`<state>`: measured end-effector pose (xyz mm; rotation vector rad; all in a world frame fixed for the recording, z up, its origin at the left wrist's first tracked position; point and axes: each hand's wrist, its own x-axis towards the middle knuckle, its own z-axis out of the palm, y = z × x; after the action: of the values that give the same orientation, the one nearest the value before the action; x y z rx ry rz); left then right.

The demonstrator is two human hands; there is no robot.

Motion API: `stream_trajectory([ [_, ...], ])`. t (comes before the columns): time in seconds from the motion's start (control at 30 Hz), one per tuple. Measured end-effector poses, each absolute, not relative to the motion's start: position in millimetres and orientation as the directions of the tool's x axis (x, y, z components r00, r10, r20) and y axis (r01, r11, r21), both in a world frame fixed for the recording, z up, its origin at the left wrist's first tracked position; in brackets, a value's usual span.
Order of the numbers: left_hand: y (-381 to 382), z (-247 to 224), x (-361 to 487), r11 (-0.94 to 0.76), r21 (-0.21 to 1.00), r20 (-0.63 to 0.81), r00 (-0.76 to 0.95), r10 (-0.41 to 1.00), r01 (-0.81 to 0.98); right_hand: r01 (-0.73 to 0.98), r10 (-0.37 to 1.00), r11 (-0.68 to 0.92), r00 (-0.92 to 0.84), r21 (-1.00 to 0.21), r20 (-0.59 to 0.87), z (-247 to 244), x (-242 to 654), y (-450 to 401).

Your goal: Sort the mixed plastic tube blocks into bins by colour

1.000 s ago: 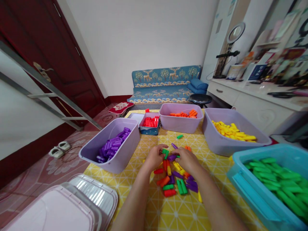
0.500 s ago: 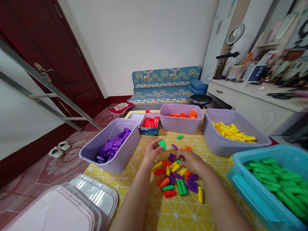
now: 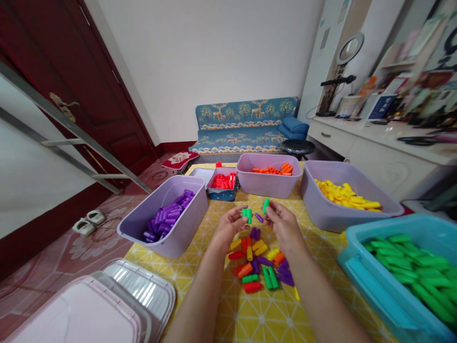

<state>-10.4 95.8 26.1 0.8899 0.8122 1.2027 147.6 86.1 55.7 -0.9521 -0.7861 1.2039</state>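
Above the far side of a loose pile, my left hand (image 3: 228,226) pinches green plastic tube-shaped pieces (image 3: 247,215), apparently two side by side. To its right, my right hand (image 3: 283,224) grips one more green tube piece (image 3: 266,206) between thumb and fingers. The two hands are close but apart. A single purple piece (image 3: 259,217) lies on the cloth between them. Below, the mixed pile holds red pieces (image 3: 253,287), orange pieces (image 3: 244,270), yellow pieces (image 3: 261,247), purple pieces (image 3: 264,261) and green pieces (image 3: 270,277). My right wrist hides part of its right side.
Around the yellow tablecloth (image 3: 200,281) stand a bin of purple pieces (image 3: 124,229), a small box of red ones (image 3: 222,194), a bin of orange ones (image 3: 267,185), a bin of yellow ones (image 3: 321,209) and a turquoise bin of green ones (image 3: 371,286). Stacked lids (image 3: 89,309) lie front left.
My right hand has risen from the pile and moved away from me, now with a green piece in its fingers. The left hand has shifted slightly right, still holding its green pieces.
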Motion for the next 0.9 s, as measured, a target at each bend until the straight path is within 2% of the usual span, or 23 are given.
stream_trajectory([
  [0.1, 96.1, 27.3, -11.6, 0.132, 0.898, -0.087, 0.126, 0.988, -0.419, -0.480, 0.822, 0.470, 0.543, -0.741, 0.169, 81.0, 164.7, 80.6],
  [0.2, 96.7, 27.2, -11.7, 0.135, 0.902, -0.101, 0.102, 0.990, -0.410, -0.334, 0.535, 0.755, 0.812, -0.565, 0.233, 105.4, 194.0, 72.4],
  [0.27, 96.7, 26.7, -10.9, 0.136, 0.904, -0.103, 0.102, 0.989, -0.405, -0.250, 0.410, 0.817, 0.885, -0.520, 0.219, 114.9, 213.9, 66.2],
  [0.3, 96.6, 26.5, -10.4, 0.139, 0.905, -0.105, 0.106, 0.989, -0.402, -0.241, 0.391, 0.824, 0.897, -0.513, 0.206, 117.1, 222.4, 63.4],
  [0.4, 95.7, 26.0, -8.7, 0.148, 0.904, -0.107, 0.122, 0.987, -0.402, -0.306, 0.442, 0.786, 0.886, -0.537, 0.142, 116.5, 237.4, 58.6],
  [0.57, 94.8, 25.4, -8.2, 0.159, 0.895, -0.093, 0.175, 0.980, -0.416, -0.490, 0.612, 0.608, 0.790, -0.625, -0.023, 105.9, 225.0, 67.1],
  [0.67, 94.7, 24.8, -9.5, 0.141, 0.918, -0.064, 0.211, 0.975, -0.370, -0.465, 0.764, 0.430, 0.644, -0.774, 0.037, 97.7, 205.0, 74.8],
  [0.7, 94.6, 24.5, -10.0, 0.128, 0.929, -0.049, 0.227, 0.973, -0.348, -0.396, 0.828, 0.350, 0.555, -0.849, 0.082, 94.3, 197.9, 76.5],
  [0.77, 94.6, 23.8, -10.7, 0.108, 0.944, -0.025, 0.259, 0.965, -0.311, -0.153, 0.943, 0.207, 0.294, -0.966, 0.156, 86.2, 184.3, 78.1],
  [0.83, 94.5, 23.3, -11.2, 0.099, 0.951, -0.012, 0.286, 0.958, -0.294, 0.153, 0.985, 0.161, 0.044, -0.975, 0.169, 77.2, 172.9, 78.3],
  [0.9, 94.3, 23.7, -11.6, 0.092, 0.956, -0.004, 0.299, 0.954, -0.278, 0.364, 0.981, 0.192, -0.092, -0.911, 0.170, 68.9, 164.8, 77.8],
])
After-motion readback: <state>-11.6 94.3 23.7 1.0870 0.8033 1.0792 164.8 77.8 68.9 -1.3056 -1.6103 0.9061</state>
